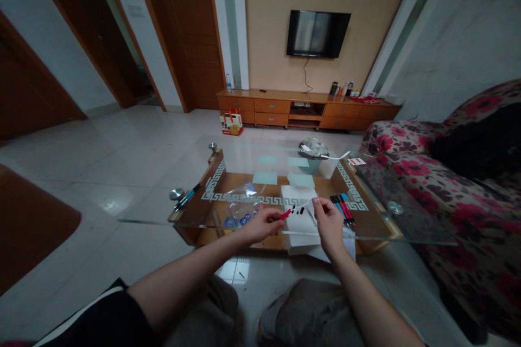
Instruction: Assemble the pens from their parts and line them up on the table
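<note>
My left hand (262,225) is closed around a red pen barrel (285,214), which points up and to the right. In a pinch, the fingers of my right hand (329,223) hold a thin pale stick (303,205) that looks like a pen refill; its tip reaches towards the red barrel. Whether the two touch is too small to tell. Several small black pieces (301,210) lie on the glass table between my hands. Just right of my right hand, several blue, red and black pens (345,209) lie side by side.
The glass coffee table (142,222) has more pens (187,198) on its left side. A clear plastic bag (241,205) and a white box (299,244) show near my hands. Beyond stands a bin (311,165); a flowered sofa (411,146) is at right, a TV cabinet (271,104) at the back.
</note>
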The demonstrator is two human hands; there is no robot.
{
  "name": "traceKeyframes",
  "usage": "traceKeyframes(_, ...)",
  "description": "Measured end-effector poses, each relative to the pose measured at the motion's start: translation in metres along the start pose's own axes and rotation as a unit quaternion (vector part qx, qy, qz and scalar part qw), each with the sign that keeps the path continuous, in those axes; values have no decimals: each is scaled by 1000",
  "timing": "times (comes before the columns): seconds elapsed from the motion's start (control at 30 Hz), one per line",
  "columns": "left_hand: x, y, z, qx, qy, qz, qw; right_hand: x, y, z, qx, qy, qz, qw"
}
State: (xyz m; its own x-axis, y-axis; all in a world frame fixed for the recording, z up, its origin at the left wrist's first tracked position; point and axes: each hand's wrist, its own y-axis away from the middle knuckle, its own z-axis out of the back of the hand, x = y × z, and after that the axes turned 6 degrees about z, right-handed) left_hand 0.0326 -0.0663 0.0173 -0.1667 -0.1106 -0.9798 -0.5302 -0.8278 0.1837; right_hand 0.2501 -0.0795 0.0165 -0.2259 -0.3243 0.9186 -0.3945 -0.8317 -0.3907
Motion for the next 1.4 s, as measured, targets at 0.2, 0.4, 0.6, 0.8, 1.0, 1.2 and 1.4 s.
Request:
traceKeyframes(0.2, -7, 3, -2, 46, -2, 12, 999, 5, 4, -7, 98, 17, -13, 995)
traceKeyframes(0.4, -6, 6, -3, 101, 16, 36, 994, 6, 3, -7, 105, 5, -45, 993)
traceKeyframes(0.6, -12, 11, -9, 108, 43, 45, 992, -1, 5, -10, 120, -31, -92, 988)
traceKeyframes(0.8, -6, 7, -7, 85, 55, 36, 994, 1, 5, -10, 137, -27, -83, 987)
traceKeyframes(1.0, -8, 5, -7, 73, 34, 35, 996, 7, 6, -10, 140, -15, -69, 988)
traceKeyframes(1.2, -5, 3, -5, 50, 16, 24, 998, 7, 10, -11, 146, -13, -66, 987)
traceKeyframes(1.4, 8, 2, -5, 96, 19, 40, 994, 12, 13, -17, 177, -45, -69, 981)
